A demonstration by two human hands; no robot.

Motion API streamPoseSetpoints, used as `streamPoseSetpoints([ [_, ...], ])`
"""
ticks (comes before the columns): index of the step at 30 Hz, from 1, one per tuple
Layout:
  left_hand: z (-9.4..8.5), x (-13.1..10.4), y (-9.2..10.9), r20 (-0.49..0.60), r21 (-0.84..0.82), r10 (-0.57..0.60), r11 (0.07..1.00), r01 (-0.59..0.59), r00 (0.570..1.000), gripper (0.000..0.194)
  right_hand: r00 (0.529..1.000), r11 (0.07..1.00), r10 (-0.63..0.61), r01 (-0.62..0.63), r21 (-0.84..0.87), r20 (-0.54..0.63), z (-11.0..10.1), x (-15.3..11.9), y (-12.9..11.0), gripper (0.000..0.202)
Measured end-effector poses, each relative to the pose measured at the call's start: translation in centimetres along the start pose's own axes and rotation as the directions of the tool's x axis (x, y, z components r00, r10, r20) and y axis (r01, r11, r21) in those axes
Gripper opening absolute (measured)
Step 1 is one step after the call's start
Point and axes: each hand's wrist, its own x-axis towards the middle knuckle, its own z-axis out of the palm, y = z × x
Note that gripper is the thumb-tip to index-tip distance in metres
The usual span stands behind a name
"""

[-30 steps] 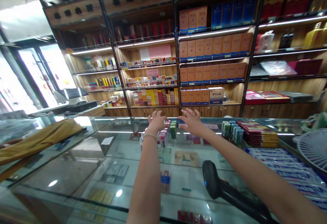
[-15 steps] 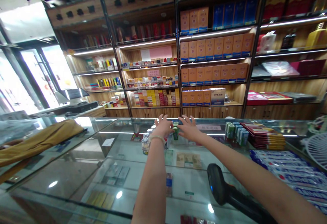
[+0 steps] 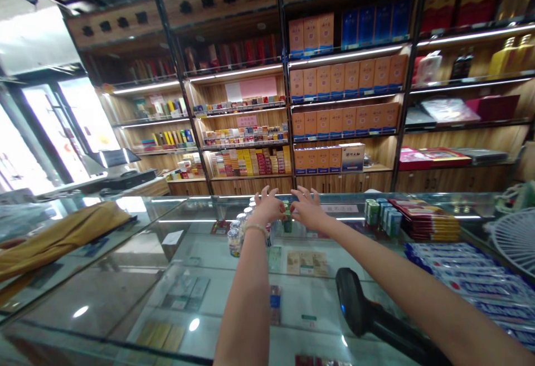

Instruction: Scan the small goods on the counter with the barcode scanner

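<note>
My left hand (image 3: 268,209) reaches to the far part of the glass counter, its fingers spread and curved. Beside it my right hand (image 3: 308,208) is held the same way, fingers apart. Between the two hands stands a small green container (image 3: 287,221), close to both thumbs; whether they touch it I cannot tell. A row of small clear jars with white lids (image 3: 234,240) lines up left of my left hand, and my left wrist and forearm hide part of the group.
A black barcode scanner (image 3: 353,302) stands under my right forearm. To the right are green and blue small containers (image 3: 387,215), stacked red-and-gold packets (image 3: 430,221), blue-and-white packs (image 3: 472,282) and a white fan (image 3: 514,238). A mustard cloth (image 3: 83,227) lies left. Boxed shelves (image 3: 343,121) fill the back wall.
The view has shifted slightly, so the shelves and counter sit a little further left. Both hands stay by the green container, drawn marginally closer to it.
</note>
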Motion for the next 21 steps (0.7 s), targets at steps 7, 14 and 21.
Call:
streamPoseSetpoints([
  [7, -2.2, 0.1, 2.3, -0.084, -0.018, 0.102, 0.994, -0.104, 0.991, 0.024, 0.992, 0.999, 0.037, -0.036, 0.011, -0.118, -3.1, -1.8, 2.1, 0.016],
  [14, -3.5, 0.0, 6.3, -0.274, -0.010, 0.277, 0.957, -0.290, 0.921, 0.022, 0.957, 0.998, 0.025, -0.041, -0.048, -0.290, -6.9, -5.1, 4.8, 0.014],
  [21, -3.0, 0.0, 9.9, -0.423, 0.039, 0.398, 0.906, -0.422, 0.814, 0.022, 0.919, 0.990, -0.036, -0.022, -0.141, -0.393, -9.0, -8.3, 7.1, 0.016],
])
